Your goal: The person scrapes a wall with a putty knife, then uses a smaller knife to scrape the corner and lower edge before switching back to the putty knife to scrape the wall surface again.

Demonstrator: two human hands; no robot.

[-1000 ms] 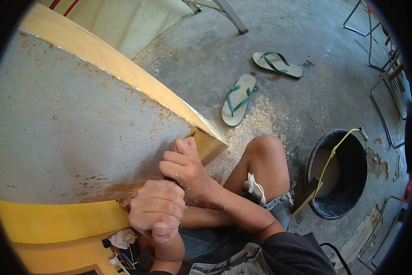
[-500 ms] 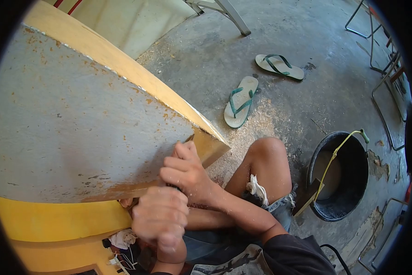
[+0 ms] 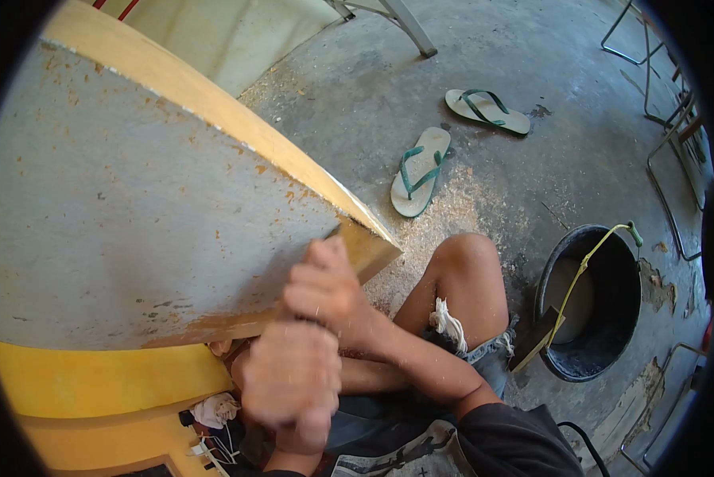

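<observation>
My right hand (image 3: 323, 286) is closed around a scraper-like tool whose narrow dark tip (image 3: 337, 231) pokes out beyond the fingers, against the panel's edge. Just below it, my left hand (image 3: 293, 378) is a fist, smeared by motion, in line with the tool; its handle is mostly hidden by both hands. Under the tip lies a large grey painted wooden panel (image 3: 150, 199), its paint chipped to orange-brown in spots. Bare wood shows at the near corner (image 3: 369, 250) and along the lower edge.
Wood shavings (image 3: 452, 207) cover the floor beside my bent knee (image 3: 468, 278). Two flip-flops (image 3: 421, 172) lie beyond. A black bucket (image 3: 591, 362) with a yellow cord handle stands at right, a wooden piece (image 3: 534, 342) against it. Metal chair legs (image 3: 663, 191) line the right side.
Both hands have shifted slightly to the right, and the left fist is more blurred. The tool tip stays near the panel's corner.
</observation>
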